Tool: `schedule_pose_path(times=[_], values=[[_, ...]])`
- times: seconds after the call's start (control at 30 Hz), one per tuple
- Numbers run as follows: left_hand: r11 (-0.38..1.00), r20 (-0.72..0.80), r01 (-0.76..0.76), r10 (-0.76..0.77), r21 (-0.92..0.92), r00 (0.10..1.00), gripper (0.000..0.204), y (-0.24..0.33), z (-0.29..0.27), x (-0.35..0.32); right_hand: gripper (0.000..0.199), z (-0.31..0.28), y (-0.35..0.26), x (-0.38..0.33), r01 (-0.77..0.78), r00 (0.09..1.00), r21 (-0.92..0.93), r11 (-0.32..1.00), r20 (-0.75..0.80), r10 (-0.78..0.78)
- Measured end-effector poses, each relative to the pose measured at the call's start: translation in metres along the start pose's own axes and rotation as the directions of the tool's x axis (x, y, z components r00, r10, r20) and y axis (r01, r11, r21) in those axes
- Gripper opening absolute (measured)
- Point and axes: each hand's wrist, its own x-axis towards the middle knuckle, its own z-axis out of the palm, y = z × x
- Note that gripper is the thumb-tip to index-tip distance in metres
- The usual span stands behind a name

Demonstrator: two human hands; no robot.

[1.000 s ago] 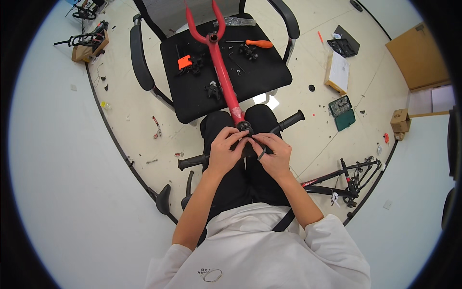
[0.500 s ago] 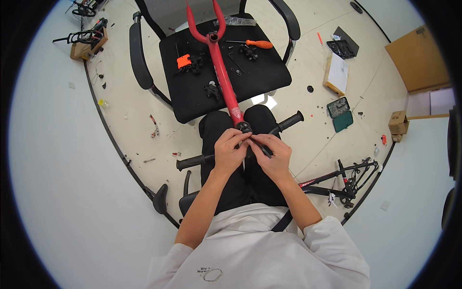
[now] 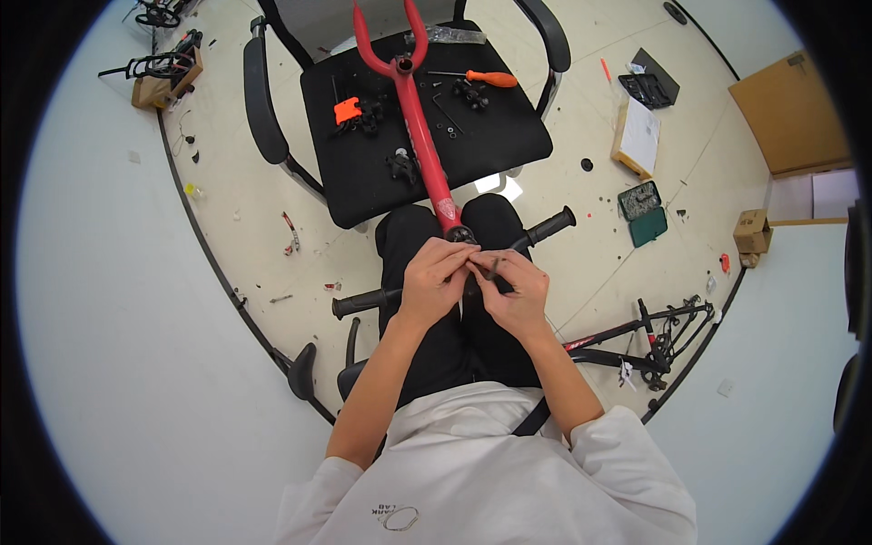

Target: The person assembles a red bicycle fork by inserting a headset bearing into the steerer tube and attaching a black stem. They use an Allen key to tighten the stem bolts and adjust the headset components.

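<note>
Two hands (image 3: 436,283) (image 3: 516,292) meet by the forked red tube (image 3: 421,136), possibly touching it.

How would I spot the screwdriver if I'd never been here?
Find the big black chair. On its seat, right of the red forked tube, lies the screwdriver. It is long and slender, unlike the squat orange piece left of the tube.

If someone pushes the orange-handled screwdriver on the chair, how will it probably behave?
The screwdriver may roll a little, since its handle looks rounded. Its thin, straight shaft suggests stiffness. The matte black seat might slow sliding.
</note>
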Motion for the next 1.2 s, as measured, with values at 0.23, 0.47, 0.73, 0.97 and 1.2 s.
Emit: schedule_pose_path(times=[0.23,0.47,0.73,0.97,1.2], values=[[0.996,-0.115,0.069,-0.075,-0.051,0.991,0.028,-0.002,0.011,-0.010,0.021,0.000,-0.008,-0.006,-0.140,0.989,0.135,0.981,-0.021,0.144],[0.992,-0.124,0.112,-0.119,-0.058,0.985,0.029,0.001,0.009,-0.006,0.024,-0.002,-0.013,-0.010,-0.109,0.986,0.170,0.979,-0.109,0.129],[1.000,0.049,-0.010,0.012,-0.027,0.999,0.036,0.016,0.000,0.006,0.024,-0.013,-0.014,0.005,0.087,0.996,-0.014,0.996,0.031,-0.086],[0.998,0.010,-0.062,0.062,0.003,0.998,0.029,0.005,-0.001,0.004,0.022,-0.002,-0.019,-0.002,-0.225,0.967,0.237,0.945,-0.064,0.246],[0.998,0.053,0.039,-0.041,0.040,0.998,0.031,0.001,-0.009,-0.002,0.018,0.007,-0.009,-0.010,-0.125,0.977,0.110,0.986,-0.162,0.142]])
